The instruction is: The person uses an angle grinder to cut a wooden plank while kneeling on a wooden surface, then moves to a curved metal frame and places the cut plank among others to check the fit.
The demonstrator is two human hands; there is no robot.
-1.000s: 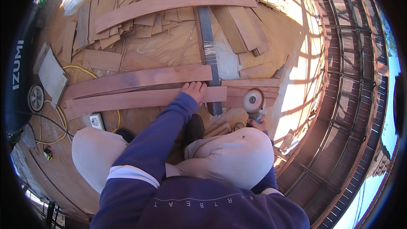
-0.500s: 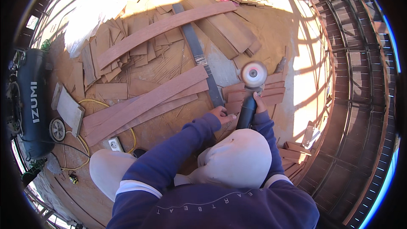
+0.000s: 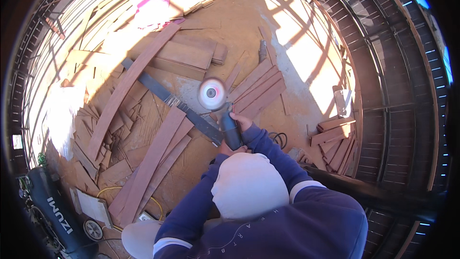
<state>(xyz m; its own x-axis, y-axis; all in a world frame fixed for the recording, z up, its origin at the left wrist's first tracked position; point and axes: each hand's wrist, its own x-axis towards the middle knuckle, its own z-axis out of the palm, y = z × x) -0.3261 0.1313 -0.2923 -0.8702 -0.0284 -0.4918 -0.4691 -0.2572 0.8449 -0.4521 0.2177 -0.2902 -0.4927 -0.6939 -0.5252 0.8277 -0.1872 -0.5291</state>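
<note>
An angle grinder [image 3: 232,132] with a dark body stands in front of my raised knee, its round disc [image 3: 211,94] facing up at the far end. The disc looks smeared, with white and reddish rings. My right hand [image 3: 242,121] is closed around the grinder's body just behind its head. Lower down, my left hand [image 3: 231,149] grips the rear end of the body, partly hidden by the knee. Just left of the grinder lies the near end of a long dark bar [image 3: 191,117]. Reddish wooden planks [image 3: 258,91] lie beyond and right of it.
Several long planks [image 3: 152,163] lie at the left, and one longer plank [image 3: 127,84] crosses a heap of offcuts. A black air compressor [image 3: 57,216] stands at the lower left beside a yellow cord [image 3: 155,204]. Short wood pieces [image 3: 338,146] are piled at the right.
My left hand has moved from beside the grinder onto its rear end. The view has turned, so the planks and compressor appear rotated. My right hand still holds the grinder.
</note>
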